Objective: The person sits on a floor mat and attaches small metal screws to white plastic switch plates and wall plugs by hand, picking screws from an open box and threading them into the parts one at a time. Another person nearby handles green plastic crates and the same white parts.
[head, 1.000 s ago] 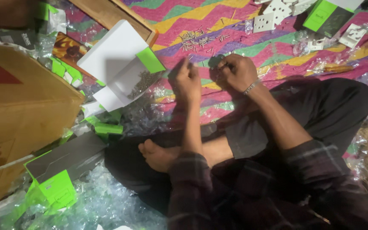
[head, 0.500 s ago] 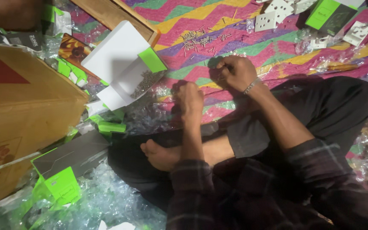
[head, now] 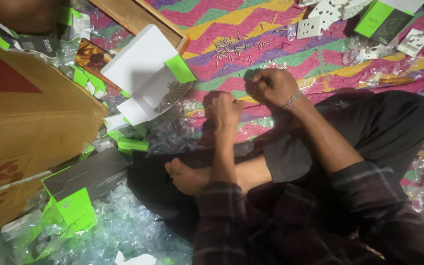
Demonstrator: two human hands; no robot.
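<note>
Left hand point(head: 225, 110) drawn nearer since earlier, curled shut, contents unclear, right hand point(head: 270, 86) pinching something small, open white cardboard box point(head: 145, 73) holding small metal screws point(head: 172, 92) at left

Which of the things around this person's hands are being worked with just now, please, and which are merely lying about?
In use:
left hand, closed
right hand, on the mat
small metal screws scattered on the zigzag mat
open white box holding screws

Lying about:
brown cardboard carton
white plastic switch plates
clear plastic wrappers

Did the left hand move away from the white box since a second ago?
Yes. The left hand has pulled back toward the person's lap, off the striped mat's purple band, ending lower beside the open white box.
</note>
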